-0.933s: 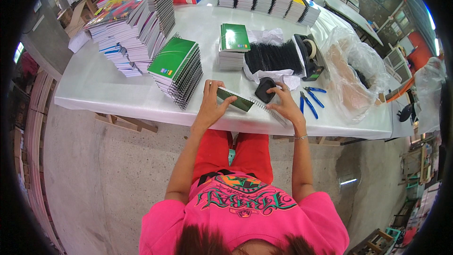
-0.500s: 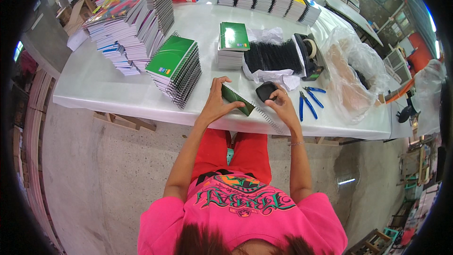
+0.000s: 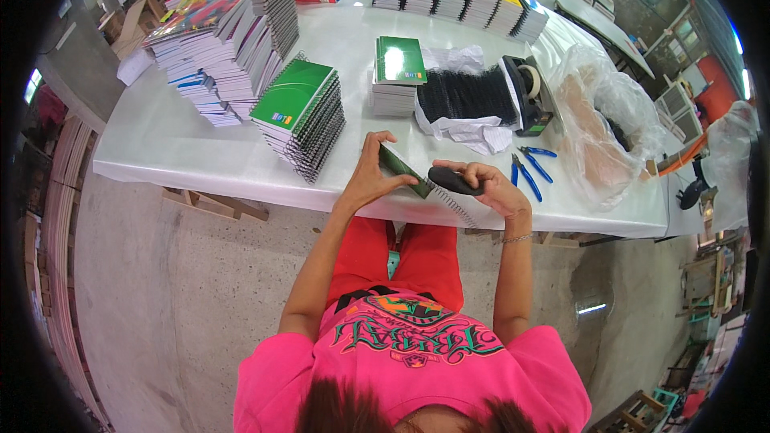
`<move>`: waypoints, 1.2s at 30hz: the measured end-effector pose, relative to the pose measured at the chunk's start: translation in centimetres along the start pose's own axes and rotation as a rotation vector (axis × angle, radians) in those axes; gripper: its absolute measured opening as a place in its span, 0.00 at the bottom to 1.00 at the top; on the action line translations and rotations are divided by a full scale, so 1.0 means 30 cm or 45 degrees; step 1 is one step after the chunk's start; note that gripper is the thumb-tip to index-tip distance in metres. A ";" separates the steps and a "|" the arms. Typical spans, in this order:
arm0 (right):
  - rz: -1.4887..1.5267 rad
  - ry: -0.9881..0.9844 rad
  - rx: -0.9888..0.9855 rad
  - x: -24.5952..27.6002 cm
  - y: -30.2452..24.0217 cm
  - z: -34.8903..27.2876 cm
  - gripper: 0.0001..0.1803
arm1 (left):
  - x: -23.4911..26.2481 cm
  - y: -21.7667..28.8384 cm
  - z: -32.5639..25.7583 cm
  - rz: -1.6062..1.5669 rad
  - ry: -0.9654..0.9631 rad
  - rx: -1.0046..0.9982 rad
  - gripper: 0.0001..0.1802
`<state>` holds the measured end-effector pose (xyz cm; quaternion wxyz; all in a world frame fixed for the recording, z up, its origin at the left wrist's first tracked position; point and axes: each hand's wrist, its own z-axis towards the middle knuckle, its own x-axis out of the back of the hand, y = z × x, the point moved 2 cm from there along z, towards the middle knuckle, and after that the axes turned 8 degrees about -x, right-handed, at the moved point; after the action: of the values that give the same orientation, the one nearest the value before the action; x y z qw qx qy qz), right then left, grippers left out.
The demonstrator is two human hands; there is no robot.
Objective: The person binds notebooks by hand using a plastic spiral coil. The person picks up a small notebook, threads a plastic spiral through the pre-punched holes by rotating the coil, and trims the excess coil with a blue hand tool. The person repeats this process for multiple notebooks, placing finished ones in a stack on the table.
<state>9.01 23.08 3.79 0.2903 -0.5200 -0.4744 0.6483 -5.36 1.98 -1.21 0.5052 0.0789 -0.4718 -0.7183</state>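
Observation:
My left hand [image 3: 369, 178] grips a small green-covered notebook [image 3: 401, 167] on edge, thumb on the near side and fingers at the far end. A loose spiral coil [image 3: 453, 207] sticks out from the notebook's near right corner and hangs past the table edge. My right hand [image 3: 499, 192] is closed around a flat, rounded black object [image 3: 451, 182], held beside the coil's start. Whether the object touches the coil, I cannot tell. Blue-handled pliers [image 3: 525, 178] lie right of that hand, two tools side by side.
Coil-bound green notebooks [image 3: 295, 95] are stacked at left, another green pile [image 3: 400, 62] ahead. Black coils [image 3: 469, 98] rest on white paper beside a tape dispenser [image 3: 529, 96]. A plastic bag [image 3: 597, 128] stands right; tall notebook stacks [image 3: 212, 56] fill the far left.
My right hand has shifted slightly right and down and turned, tilting the black object so it appears flatter. My left hand and the notebook have barely moved.

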 end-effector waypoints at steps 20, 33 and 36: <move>-0.523 0.271 -0.181 -0.097 -0.073 0.015 0.08 | 0.003 -0.032 -0.010 -0.151 -0.048 0.180 0.70; -0.493 0.371 -0.183 -0.084 -0.042 0.055 0.06 | 0.004 -0.034 -0.017 -0.152 -0.093 0.206 0.70; -0.444 0.316 -0.222 -0.105 -0.042 0.042 0.07 | -0.003 -0.040 -0.011 -0.193 -0.094 0.173 0.69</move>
<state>8.57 20.43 6.22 0.4080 -0.5292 -0.5718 0.4759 -5.92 1.90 -2.34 0.4252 0.1218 -0.5303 -0.7232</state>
